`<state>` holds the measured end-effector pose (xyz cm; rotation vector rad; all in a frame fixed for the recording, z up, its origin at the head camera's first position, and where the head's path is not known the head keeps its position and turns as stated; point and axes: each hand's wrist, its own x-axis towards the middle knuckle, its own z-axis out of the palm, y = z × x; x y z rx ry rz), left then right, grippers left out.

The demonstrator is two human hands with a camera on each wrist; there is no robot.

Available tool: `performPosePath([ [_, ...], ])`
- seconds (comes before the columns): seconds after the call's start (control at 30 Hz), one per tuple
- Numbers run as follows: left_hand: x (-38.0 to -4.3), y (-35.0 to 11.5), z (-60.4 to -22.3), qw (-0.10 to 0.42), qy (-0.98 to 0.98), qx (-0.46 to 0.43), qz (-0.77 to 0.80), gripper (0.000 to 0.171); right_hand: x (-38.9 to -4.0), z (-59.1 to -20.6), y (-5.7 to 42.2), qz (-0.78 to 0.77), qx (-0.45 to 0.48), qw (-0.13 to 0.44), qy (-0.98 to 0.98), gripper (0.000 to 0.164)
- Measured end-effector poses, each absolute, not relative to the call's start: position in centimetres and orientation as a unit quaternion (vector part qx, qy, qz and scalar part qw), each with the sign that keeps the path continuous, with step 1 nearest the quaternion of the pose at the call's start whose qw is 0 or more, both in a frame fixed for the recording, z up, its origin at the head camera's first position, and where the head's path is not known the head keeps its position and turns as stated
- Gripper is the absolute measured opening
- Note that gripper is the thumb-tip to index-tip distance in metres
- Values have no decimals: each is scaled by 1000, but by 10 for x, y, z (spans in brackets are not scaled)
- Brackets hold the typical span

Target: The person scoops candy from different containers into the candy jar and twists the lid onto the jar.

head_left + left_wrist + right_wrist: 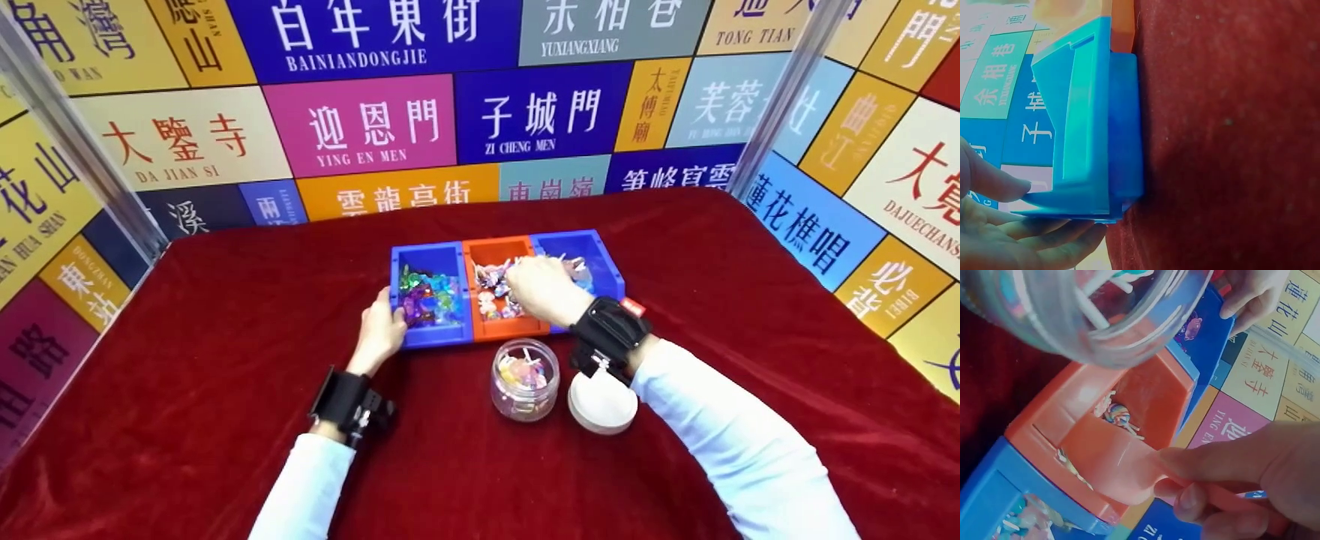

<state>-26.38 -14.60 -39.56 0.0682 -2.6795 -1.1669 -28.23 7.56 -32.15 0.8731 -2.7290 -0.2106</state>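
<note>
My left hand grips the outer end wall of the left blue bin, thumb on the inner side and fingers outside, as the left wrist view shows. That bin holds shiny wrapped candies. My right hand reaches over the orange bin in the middle. It pinches the handle of a pink translucent scoop, whose bowl is down inside the orange bin. Small lollipops lie by the scoop. In the head view the right hand hides the scoop.
A clear jar with lollipops and candies stands open in front of the bins. Beside it lies a white lid. A right blue bin joins the orange one and holds more candy. Red cloth covers the table; printed panels stand behind.
</note>
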Motion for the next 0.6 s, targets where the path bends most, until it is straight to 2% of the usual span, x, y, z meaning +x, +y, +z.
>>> performPosePath([
  [0.2, -266, -145, -395, 82, -913, 35, -397, 46, -288, -320, 87, -29, 313, 95, -945, 3],
  [0.6, -265, -145, -396, 86, -912, 32, -400, 46, -294, -327, 95, -15, 328, 118, -937, 8],
])
